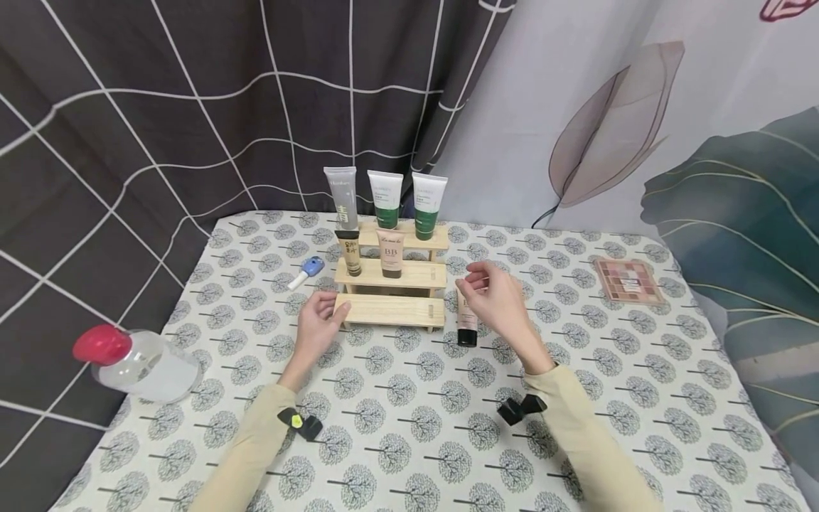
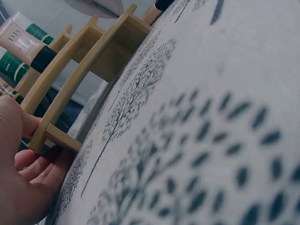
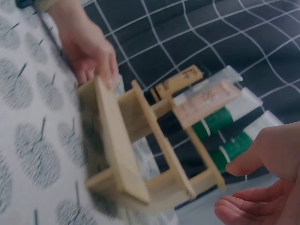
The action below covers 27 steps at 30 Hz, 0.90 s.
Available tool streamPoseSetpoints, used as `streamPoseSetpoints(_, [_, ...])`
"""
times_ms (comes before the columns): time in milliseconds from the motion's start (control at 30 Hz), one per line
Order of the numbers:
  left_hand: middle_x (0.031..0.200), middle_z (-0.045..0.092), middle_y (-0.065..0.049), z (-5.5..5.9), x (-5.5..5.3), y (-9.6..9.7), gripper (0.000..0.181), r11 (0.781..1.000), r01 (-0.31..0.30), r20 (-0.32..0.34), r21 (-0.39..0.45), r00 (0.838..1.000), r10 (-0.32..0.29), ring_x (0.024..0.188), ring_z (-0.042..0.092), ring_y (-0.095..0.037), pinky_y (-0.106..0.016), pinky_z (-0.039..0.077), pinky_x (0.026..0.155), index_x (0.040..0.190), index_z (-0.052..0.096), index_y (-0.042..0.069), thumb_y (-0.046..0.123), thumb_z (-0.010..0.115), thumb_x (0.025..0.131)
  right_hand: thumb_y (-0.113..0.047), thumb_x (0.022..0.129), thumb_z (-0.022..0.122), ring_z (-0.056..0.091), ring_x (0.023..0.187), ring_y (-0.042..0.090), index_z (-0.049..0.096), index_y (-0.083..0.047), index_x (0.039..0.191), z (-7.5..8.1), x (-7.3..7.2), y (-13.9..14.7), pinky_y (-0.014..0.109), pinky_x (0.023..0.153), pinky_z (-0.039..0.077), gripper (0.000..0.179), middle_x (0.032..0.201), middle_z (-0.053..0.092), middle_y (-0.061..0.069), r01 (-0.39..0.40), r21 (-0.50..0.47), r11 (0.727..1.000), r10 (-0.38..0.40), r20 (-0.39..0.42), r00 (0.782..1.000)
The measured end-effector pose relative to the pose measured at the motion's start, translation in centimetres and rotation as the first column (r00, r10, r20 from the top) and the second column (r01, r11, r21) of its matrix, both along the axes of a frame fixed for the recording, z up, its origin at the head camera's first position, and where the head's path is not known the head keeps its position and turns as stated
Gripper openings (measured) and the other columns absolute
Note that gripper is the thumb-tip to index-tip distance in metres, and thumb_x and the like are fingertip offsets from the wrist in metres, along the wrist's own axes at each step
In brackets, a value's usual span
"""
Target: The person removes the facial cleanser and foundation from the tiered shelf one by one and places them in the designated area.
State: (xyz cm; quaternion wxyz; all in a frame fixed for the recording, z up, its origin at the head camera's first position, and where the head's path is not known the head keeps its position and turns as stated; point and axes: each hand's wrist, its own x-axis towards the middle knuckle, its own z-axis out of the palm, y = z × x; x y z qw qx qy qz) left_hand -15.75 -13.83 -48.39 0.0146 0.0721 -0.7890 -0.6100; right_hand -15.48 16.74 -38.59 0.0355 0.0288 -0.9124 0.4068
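Observation:
My left hand (image 1: 318, 327) grips the left end of a three-tier wooden stand (image 1: 389, 311), thumb over the lowest plank and fingers beneath. A pinkish BB cream tube (image 1: 468, 319) with a black cap lies on the table right of the stand, its cap towards me. My right hand (image 1: 498, 297) is over its far end; in the right wrist view thumb and fingers (image 3: 243, 206) are apart with nothing between them. The middle tier carries a small gold tube (image 1: 351, 254) and another BB cream tube (image 1: 391, 254). On top stand a grey tube (image 1: 344, 198) and two white-and-green tubes (image 1: 387, 200).
A blue-and-white small bottle (image 1: 308, 271) lies left of the stand. A clear bottle with a red top (image 1: 143, 366) is at the left edge. An eyeshadow palette (image 1: 630, 281) lies at the right. Curtains (image 1: 211, 142) hang behind the patterned tablecloth (image 1: 397, 419).

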Motion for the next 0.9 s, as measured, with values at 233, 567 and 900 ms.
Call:
streamPoseSetpoints(233, [0.131,0.063,-0.027,0.0,0.1,0.0,0.04,1.0,-0.002,-0.004,0.008,1.0,0.002,0.121,0.064,-0.037,-0.035,0.056,0.107,0.127,0.054,-0.006,0.008,0.07,0.093,-0.015,0.093,0.07,0.071,0.097,0.034,0.059,0.007,0.126,1.4,-0.9,-2.3,0.039,0.086,0.065,0.041,0.11,0.071,0.022,-0.056,-0.083,0.995,0.056,-0.003,0.998])
streamPoseSetpoints(567, [0.131,0.063,-0.027,0.0,0.1,0.1,0.04,1.0,-0.011,-0.014,0.003,1.0,0.011,0.121,0.064,-0.037,-0.038,0.055,0.108,0.127,0.054,-0.006,0.007,0.07,0.093,-0.012,0.09,0.074,0.071,0.104,0.034,0.06,0.005,0.125,1.6,-2.5,-5.4,0.038,0.092,0.064,0.041,0.116,0.07,0.022,-0.103,-0.153,0.983,0.102,-0.012,0.995])
streamPoseSetpoints(900, [0.13,0.063,-0.028,-0.4,-0.1,0.1,0.039,1.0,-0.015,-0.039,0.001,0.999,0.015,0.12,0.064,-0.038,-0.038,0.056,0.107,0.125,0.055,-0.006,0.008,0.071,0.093,-0.008,0.088,0.075,0.066,0.114,0.034,0.058,0.005,0.128,0.8,-3.6,-7.8,0.037,0.101,0.06,0.046,0.122,0.067,0.022,-0.15,-0.235,0.96,0.15,-0.015,0.989])
